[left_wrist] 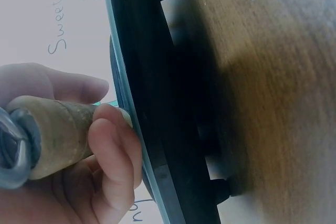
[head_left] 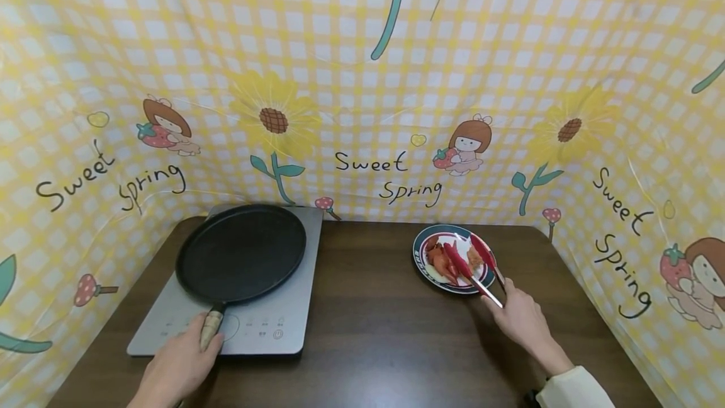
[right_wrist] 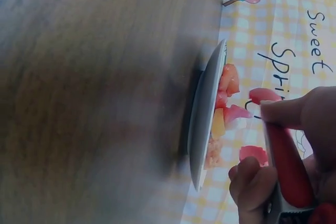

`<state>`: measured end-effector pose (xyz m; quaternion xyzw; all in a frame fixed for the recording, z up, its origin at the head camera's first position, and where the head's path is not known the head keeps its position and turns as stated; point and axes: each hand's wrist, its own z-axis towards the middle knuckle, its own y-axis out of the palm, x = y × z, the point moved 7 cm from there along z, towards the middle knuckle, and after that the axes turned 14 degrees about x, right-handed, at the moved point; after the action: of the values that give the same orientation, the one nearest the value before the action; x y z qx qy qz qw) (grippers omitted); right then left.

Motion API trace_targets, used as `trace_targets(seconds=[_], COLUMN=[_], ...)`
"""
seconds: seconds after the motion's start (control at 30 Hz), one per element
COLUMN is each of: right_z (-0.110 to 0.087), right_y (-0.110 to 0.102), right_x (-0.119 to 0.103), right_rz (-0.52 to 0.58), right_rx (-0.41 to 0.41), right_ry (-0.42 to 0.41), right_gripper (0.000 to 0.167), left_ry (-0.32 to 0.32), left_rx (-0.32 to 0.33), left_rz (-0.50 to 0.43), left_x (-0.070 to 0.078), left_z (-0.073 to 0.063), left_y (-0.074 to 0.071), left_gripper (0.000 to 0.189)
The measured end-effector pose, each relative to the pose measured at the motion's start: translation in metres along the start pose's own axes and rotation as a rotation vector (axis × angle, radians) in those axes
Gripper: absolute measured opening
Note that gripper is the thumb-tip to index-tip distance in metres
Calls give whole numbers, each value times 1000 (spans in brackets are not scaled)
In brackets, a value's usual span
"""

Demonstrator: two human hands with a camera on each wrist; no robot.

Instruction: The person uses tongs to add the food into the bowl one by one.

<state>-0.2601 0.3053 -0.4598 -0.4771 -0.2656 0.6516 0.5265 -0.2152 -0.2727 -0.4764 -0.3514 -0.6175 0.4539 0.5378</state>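
My left hand [head_left: 180, 357] grips the wooden handle [head_left: 211, 330] of a flat black frying pan [head_left: 242, 254], which sits on an induction cooktop [head_left: 296, 282]. In the left wrist view, fingers curl round that handle [left_wrist: 60, 129], with a metal hanging ring at its end. My right hand [head_left: 523, 317] holds a pair of red-tipped tongs [head_left: 460, 260] whose arms are spread over a round plate [head_left: 420, 243]. Reddish and pale food pieces [head_left: 440, 261] lie on the plate. From the right wrist, the tongs' red grip [right_wrist: 289, 166] shows between thumb and fingers, and the food [right_wrist: 229, 80] rises above the plate's rim.
Both stand on a dark brown wooden table [head_left: 362, 307], cooktop at left and plate at right. A yellow checked cloth [head_left: 362, 112] with printed flowers and lettering surrounds the table at the back and sides. Touch controls [head_left: 263, 326] line the cooktop's front.
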Motion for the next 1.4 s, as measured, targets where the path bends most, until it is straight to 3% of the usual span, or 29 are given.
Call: trace_targets(seconds=[0.23, 0.5, 0.87, 1.4], right_z=[3, 4, 4, 8], right_y=[-6, -5, -13, -12], right_x=[-6, -7, -13, -12], right_rz=[-41, -63, -131, -97], right_rx=[25, -39, -70, -83], right_ry=[-14, -10, -69, -116], right_gripper=[56, 45, 40, 31], left_ry=[-14, 10, -10, -11], left_rx=[-11, -7, -12, -10], left_rz=[1, -34, -9, -28], left_x=[-2, -3, -3, -2], left_z=[3, 1, 4, 3], left_y=[-1, 3, 2, 0], left_gripper=[72, 75, 76, 76])
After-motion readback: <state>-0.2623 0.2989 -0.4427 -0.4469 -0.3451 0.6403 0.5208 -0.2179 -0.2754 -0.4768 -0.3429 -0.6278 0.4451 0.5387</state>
